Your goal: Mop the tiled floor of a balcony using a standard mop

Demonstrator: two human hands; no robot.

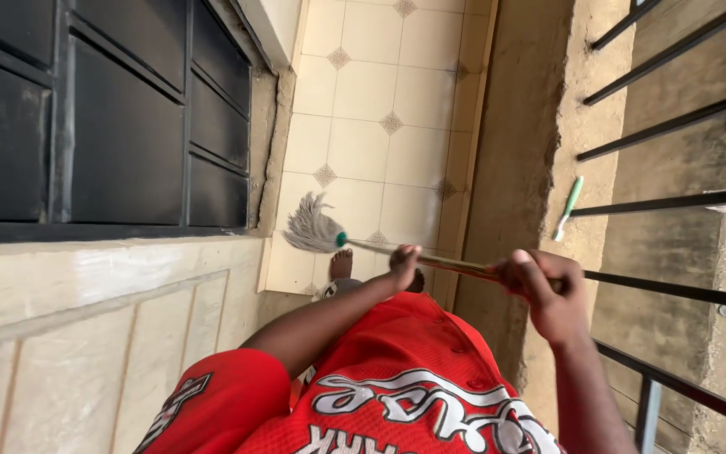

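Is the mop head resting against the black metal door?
No, the mop head lies on the tiled floor, apart from the black door.

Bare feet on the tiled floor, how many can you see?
2: one foot beside the grey mop head, the other foot partly hidden behind the left hand.

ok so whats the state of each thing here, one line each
mop: head down on the tiled floor, strands splayed, handle slanted
left hand: closed round the mop handle, lower down
right hand: closed round the handle's upper end
toothbrush: lying loose on the concrete ledge
window: shut
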